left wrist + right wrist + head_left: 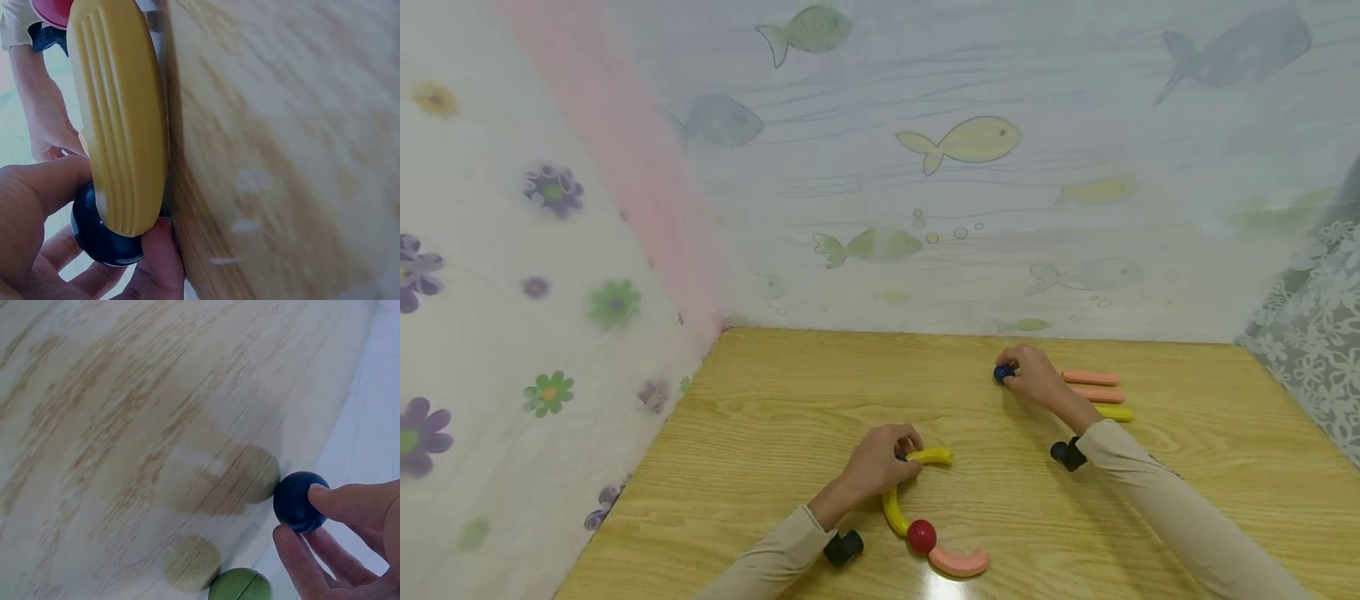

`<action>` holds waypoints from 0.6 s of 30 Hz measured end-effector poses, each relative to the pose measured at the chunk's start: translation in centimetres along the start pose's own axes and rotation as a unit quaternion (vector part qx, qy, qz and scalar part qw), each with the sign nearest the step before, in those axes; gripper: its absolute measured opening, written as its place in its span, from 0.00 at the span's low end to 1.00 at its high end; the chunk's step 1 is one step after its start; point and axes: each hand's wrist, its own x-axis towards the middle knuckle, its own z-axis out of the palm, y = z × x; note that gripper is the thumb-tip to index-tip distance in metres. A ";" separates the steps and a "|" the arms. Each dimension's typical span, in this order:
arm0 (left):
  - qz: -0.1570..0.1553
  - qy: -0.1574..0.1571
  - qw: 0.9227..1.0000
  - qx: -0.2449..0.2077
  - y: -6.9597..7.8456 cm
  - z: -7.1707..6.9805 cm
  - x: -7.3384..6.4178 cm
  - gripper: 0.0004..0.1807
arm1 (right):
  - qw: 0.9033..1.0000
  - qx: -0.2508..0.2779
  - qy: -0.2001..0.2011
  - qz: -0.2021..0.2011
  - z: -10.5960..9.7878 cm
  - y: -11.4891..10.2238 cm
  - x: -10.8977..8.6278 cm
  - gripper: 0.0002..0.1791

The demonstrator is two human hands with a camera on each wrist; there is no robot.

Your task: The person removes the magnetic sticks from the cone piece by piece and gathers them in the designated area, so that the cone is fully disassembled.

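Note:
My left hand (878, 460) grips a dark blue ball (103, 240), where two curved yellow rods meet. One yellow rod (934, 456) points right from the fingers; the other yellow rod (893, 511) bends down to a red ball (921, 537). A curved orange-pink rod (958, 562) touches that ball on its other side. Further back, my right hand (1036, 377) pinches a blue ball (300, 501) between thumb and fingers, at the table surface. A green ball (240, 586) sits near it in the right wrist view; the head view does not show it.
Two straight orange-pink rods (1092, 378) and a straight yellow rod (1116, 413) lie beside the right forearm, partly hidden by it. A wall with printed fish (958, 142) rises behind the wooden table (790, 375). Flowered sheeting (550, 292) stands along the left edge.

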 end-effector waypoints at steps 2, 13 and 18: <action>-0.001 -0.001 1.000 -0.001 -0.1 0.1 0.0 0.07 | 1.000 0.001 -0.002 0.002 0.0 0.0 -0.1 0.12; -0.007 -0.002 1.000 0.004 0.0 0.0 0.0 0.07 | 1.000 0.004 -0.001 -0.001 0.1 0.2 0.0 0.12; -0.006 -0.002 1.000 0.003 0.0 -0.1 0.0 0.07 | 1.000 0.001 -0.003 -0.003 0.0 0.2 0.0 0.12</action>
